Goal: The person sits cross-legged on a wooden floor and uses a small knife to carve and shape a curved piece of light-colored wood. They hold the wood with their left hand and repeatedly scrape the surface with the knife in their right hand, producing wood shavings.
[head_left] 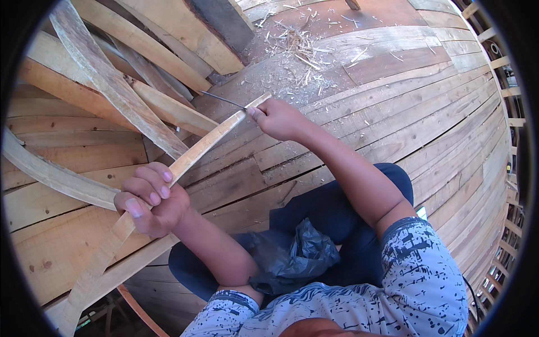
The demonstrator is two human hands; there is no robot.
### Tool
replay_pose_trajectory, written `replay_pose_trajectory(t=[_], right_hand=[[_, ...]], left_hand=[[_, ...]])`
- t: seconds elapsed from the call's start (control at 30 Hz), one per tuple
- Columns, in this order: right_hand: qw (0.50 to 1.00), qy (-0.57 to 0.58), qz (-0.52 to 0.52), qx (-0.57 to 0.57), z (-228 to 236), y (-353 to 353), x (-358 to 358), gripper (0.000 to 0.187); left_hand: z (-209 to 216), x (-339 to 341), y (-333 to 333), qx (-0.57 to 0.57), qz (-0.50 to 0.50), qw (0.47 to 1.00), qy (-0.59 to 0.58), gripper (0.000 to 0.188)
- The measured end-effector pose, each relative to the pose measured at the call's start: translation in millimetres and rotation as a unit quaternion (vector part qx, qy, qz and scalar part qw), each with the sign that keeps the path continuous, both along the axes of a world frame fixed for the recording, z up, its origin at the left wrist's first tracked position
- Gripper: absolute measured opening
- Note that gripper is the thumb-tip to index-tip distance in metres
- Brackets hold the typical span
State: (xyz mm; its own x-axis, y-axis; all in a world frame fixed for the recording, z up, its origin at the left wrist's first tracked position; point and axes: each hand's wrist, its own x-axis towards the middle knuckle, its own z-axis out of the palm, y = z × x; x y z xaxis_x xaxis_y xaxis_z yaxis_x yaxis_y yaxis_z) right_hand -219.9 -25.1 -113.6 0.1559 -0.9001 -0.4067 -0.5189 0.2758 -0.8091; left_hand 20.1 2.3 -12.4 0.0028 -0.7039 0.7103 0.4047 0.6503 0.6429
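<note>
Wooden planks make up the curved floor (348, 121), and a messy heap of pale shavings (297, 48) lies on it ahead of the person. Big bent boards (95, 70) lean at the upper left. Stretched out in front of the person is a long, thin wood strip (208, 145), slanting up from the left hand (154, 202) to the right hand (279, 119). Left fingers are curled over the strip and clamped on it, with the thumb sticking up. Right fingers are bunched together on the near end of a thin dark tool (222, 100), which crosses the strip close to its far end. I cannot tell if they pinch the wood too. Some cutting looks done, because the strip is narrow and bits of wood are all about, though those bits may come from other wood. The strip seems not to be finished, as the tool is right at it. How much is left, I cannot tell. A dark plastic bag (303, 253) sits in the lap.
</note>
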Motion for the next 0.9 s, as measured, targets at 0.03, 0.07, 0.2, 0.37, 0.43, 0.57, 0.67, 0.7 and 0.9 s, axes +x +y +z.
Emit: replay_pose_trajectory(t=[0.03,0.07,0.2,0.37,0.43,0.57,0.67,0.7,0.9], right_hand=[[0.998,0.025,-0.025,-0.050,-4,5,5,0.050],[0.993,0.049,-0.050,-0.100,-15,9,12,0.049],[0.990,0.059,-0.066,-0.106,-10,7,11,0.047],[0.979,0.099,-0.066,-0.165,-10,18,12,0.045],[0.984,0.094,-0.100,-0.116,-25,7,-6,0.045],[0.992,0.065,-0.047,-0.100,-2,13,0,0.044],[0.995,-0.033,-0.009,-0.091,5,10,1,0.044],[0.994,-0.008,-0.023,-0.104,5,15,4,0.044],[0.989,0.056,-0.069,-0.119,-11,16,9,0.046]], left_hand=[[0,-1,-2,0.011,0.012,1.000,0.013,0.021],[-1,0,-4,0.002,-0.005,1.000,0.008,0.020],[-1,2,-3,0.012,-0.002,1.000,0.007,0.020],[3,-3,0,0.004,-0.014,0.999,-0.030,0.019],[5,-10,-1,-0.008,-0.023,0.999,-0.032,0.019],[4,-6,1,-0.013,-0.023,0.999,-0.035,0.020],[6,-19,1,0.001,-0.005,1.000,-0.006,0.022],[3,-15,3,0.015,0.010,1.000,0.001,0.021],[5,-12,5,0.058,0.051,0.997,0.028,0.024]])
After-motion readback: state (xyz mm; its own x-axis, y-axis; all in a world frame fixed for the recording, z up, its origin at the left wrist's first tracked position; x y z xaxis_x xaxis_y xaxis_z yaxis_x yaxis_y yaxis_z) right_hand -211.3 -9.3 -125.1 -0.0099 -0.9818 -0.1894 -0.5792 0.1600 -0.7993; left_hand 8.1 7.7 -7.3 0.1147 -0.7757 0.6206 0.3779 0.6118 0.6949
